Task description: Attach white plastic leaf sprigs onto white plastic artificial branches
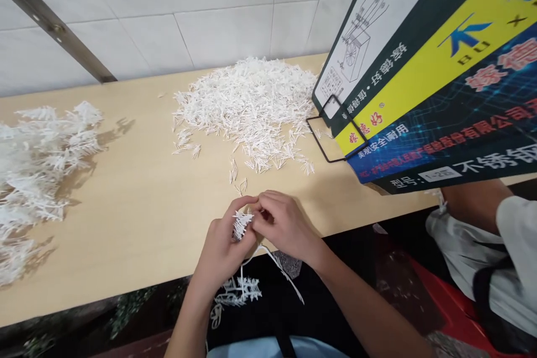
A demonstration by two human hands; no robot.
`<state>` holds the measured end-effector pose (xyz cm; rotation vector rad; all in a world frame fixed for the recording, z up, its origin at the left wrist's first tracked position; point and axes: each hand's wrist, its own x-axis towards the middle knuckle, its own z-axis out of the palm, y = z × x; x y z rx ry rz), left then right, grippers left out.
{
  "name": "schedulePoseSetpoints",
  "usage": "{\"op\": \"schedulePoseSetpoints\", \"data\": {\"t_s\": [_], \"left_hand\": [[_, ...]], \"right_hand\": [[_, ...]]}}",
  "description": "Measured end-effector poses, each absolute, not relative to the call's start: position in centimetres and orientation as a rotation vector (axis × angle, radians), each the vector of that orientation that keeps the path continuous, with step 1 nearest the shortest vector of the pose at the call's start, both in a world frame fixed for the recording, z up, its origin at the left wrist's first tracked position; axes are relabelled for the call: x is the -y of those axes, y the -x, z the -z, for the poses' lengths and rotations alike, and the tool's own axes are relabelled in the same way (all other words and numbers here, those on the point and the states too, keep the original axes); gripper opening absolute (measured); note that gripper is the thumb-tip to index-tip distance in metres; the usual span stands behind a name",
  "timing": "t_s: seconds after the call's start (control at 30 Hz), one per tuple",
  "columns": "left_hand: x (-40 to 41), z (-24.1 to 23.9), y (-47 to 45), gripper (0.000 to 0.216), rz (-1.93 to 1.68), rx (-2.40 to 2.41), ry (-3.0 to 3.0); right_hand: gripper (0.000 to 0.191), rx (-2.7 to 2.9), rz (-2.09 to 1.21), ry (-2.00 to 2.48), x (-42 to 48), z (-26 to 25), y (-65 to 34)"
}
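White bunch [241,225]; long axis fore-and-aft

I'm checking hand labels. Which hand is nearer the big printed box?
Right. The right hand is left of the printed box; the left hand is farther left.

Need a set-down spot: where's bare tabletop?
Biggest bare patch: table between the left white pile and the left hand, running back toward the wall. A smaller one: between the right hand and the box. Crowded: left end, and back middle, where the other white pile runs toward the box and wire frame.
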<state>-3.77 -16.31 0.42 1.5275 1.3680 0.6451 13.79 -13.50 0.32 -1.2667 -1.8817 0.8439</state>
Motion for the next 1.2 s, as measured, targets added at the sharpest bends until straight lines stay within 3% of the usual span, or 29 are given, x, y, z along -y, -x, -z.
{"op": "schedulePoseSetpoints", "data": {"t_s": [0.2, 0.43, 0.67, 0.87, 0.93, 1.07, 1.2], "left_hand": [[16.2, -0.4, 3.2, 0.048, -0.644, -1.462, -1.520], [16.1, -0.2, 2.9, 0.030, -0.739, -1.488, -1.401], [16.0, 0.3, 2.6, 0.035, -0.765, -1.472, -1.550], [16.5, 0.5, 2.8, 0.041, -0.806, -1.550, -1.461], [16.7, 0.5, 2.8, 0.043, -0.818, -1.578, -1.429], [16.5, 0.5, 2.5, 0.047, -0.822, -1.553, -1.437], [16.3, 0.4, 2.4, 0.048, -0.823, -1.522, -1.435]], "right_hand": [[0.016, 1.773, -0.820, 1.267, 13.4, -0.6, -13.9], [0.018, 1.727, -0.883, 1.218, 13.4, -0.4, -14.0], [0.020, 1.624, -0.714, 1.285, 13.8, 0.4, -13.9], [0.023, 1.092, -0.843, 1.440, 12.8, 2.1, -14.7], [0.017, 1.214, -0.834, 1.416, 12.7, 1.9, -14.7], [0.032, 1.571, -0.855, 1.249, 13.0, 0.3, -14.6], [0.017, 1.831, -0.946, 1.128, 13.0, -0.5, -14.7]]}}
